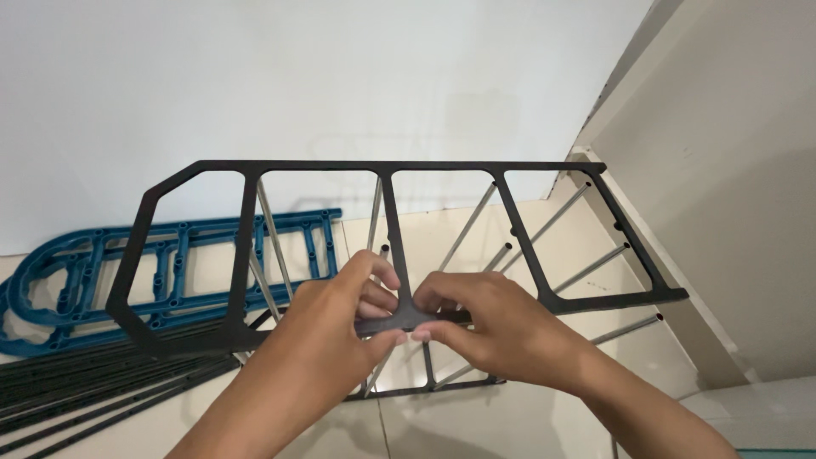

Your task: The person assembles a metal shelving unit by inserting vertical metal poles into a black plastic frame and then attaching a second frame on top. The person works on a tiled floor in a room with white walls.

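Both hands meet at the near rail of a long black plastic shelf frame [382, 170], a flat ladder-like panel with four open windows that is held up tilted over the pale tiled floor [510, 416]. To the left of that frame, a blue plastic frame with rounded end and rows of small holes [170, 255] lies flat on the floor against the white wall [340, 76], and just below it a bundle of black plastic strips [93, 382] lies side by side. The person's left hand [340, 314] grips the frame's near rail where a cross bar joins it, thumb beneath and fingers curled over the top, pinching the plastic. The right hand [489, 319] touches the same joint from the other side, fingertips pressed on the rail, thumb tip almost meeting the left thumb. Behind the frame, several thin grey metal rods [586, 268] stand up toward it, their tips near the holes along its right-hand bars. Beyond the frame's right end a cream wall corner [731, 170] rises.
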